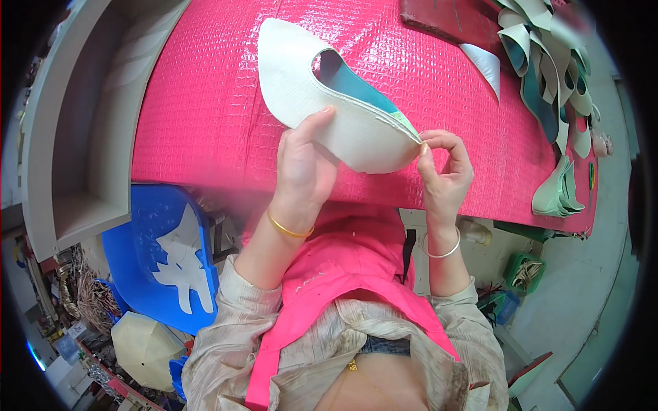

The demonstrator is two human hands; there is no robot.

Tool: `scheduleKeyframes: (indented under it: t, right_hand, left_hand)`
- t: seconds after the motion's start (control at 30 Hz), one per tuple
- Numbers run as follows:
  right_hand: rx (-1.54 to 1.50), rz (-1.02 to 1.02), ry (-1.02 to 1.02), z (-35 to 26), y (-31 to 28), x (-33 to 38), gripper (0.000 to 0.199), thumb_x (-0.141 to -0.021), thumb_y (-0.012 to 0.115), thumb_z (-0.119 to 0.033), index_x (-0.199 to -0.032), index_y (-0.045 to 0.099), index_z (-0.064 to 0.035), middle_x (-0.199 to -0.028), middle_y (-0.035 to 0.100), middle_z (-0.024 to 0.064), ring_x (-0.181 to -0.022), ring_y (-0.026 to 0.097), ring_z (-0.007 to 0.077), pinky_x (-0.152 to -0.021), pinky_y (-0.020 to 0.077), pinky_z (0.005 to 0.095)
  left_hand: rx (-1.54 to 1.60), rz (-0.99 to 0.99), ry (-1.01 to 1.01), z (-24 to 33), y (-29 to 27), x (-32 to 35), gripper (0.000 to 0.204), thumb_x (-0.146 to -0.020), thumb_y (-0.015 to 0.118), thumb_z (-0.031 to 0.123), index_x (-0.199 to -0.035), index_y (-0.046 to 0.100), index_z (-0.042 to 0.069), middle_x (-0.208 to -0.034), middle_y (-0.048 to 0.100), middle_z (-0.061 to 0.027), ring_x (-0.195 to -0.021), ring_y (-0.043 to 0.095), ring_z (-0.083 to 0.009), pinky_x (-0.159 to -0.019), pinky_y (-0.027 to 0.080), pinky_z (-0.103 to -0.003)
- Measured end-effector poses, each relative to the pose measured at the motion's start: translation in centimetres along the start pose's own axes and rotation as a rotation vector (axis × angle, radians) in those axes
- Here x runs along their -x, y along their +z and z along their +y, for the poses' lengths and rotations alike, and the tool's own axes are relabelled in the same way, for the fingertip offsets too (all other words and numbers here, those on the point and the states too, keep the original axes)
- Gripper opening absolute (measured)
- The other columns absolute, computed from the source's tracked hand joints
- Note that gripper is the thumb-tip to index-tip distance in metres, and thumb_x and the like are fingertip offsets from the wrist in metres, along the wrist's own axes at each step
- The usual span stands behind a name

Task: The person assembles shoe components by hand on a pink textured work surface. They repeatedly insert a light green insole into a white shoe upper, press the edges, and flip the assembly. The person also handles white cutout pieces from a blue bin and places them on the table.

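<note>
A shoe upper (pixel 291 72), off-white outside with a teal lining, is held up over the pink covered table (pixel 199 109). Its broad rounded end points to the far left, and the narrow end tapers toward the right. My left hand (pixel 305 161) supports it from below, thumb pressed on the white outer side; its other fingers are mostly hidden behind the piece. At the narrow tip, my right hand (pixel 449 164) pinches the edges together between thumb and forefinger. A small light green patch shows on the lining near that tip.
Several more shoe uppers (pixel 541 82) lie heaped at the right edge, with a stack of pale green pieces (pixel 556 195) nearer me. A dark red board (pixel 449 20) and a white piece (pixel 485 67) are behind. Left stand a grey open box (pixel 75 137) and a blue chair (pixel 130 246) holding white cut-outs.
</note>
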State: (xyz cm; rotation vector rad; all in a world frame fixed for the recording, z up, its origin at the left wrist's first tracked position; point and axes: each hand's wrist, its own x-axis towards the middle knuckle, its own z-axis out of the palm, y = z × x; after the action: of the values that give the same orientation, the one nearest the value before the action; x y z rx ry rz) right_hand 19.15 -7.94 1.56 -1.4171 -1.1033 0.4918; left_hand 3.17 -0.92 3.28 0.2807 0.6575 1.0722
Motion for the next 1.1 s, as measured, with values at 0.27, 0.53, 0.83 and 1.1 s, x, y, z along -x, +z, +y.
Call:
scheduleKeyframes:
  t: [0.27, 0.53, 0.83, 1.1]
  right_hand:
    - [-0.233, -0.034, 0.045, 1.4, 0.5, 0.8, 0.024, -0.072, 0.054, 0.008, -0.093, 0.048, -0.0021, -0.086, 0.053, 0.0044, -0.082, 0.054, 0.0142, -0.080, 0.0413, 0.0268]
    - [-0.372, -0.258, 0.255, -0.7, -1.0, -0.3, 0.021, -0.077, 0.055, -0.001, -0.097, 0.051, 0.0000, -0.083, 0.054, 0.0051, -0.078, 0.053, 0.0151, -0.079, 0.0400, 0.0276]
    - [0.160, -0.566, -0.009, -0.4, -1.0, -0.1, 0.010, -0.075, 0.057, -0.003, -0.083, 0.054, 0.0015, -0.078, 0.053, 0.0138, -0.078, 0.051, 0.0290, -0.072, 0.0394, 0.0351]
    - [0.010, -0.947, -0.085, -2.6, -6.5, -2.4, 0.031, -0.070, 0.060, 0.000, -0.101, 0.057, -0.0011, -0.082, 0.057, 0.0098, -0.083, 0.056, 0.0249, -0.079, 0.0432, 0.0329]
  left_hand:
    - [-0.018, 0.008, -0.015, -0.1, -0.5, -0.1, 0.032, -0.083, 0.052, 0.010, -0.112, 0.047, -0.003, -0.109, 0.055, -0.0115, -0.104, 0.051, -0.0230, -0.094, 0.038, -0.039]
    - [-0.076, -0.032, 0.020, -0.2, -1.0, -0.5, 0.036, -0.082, 0.051, 0.009, -0.113, 0.044, -0.007, -0.107, 0.054, -0.0203, -0.103, 0.052, -0.0312, -0.094, 0.038, -0.042]
    - [-0.097, -0.057, -0.038, 0.9, -1.3, -1.3, 0.037, -0.080, 0.053, 0.008, -0.112, 0.044, -0.010, -0.100, 0.058, -0.0200, -0.089, 0.059, -0.0305, -0.083, 0.047, -0.040]
    - [-0.742, -0.416, -0.122, 5.1, 1.5, -2.7, 0.032, -0.079, 0.064, 0.014, -0.105, 0.055, -0.004, -0.089, 0.062, -0.0079, -0.076, 0.061, -0.0128, -0.068, 0.050, -0.024]
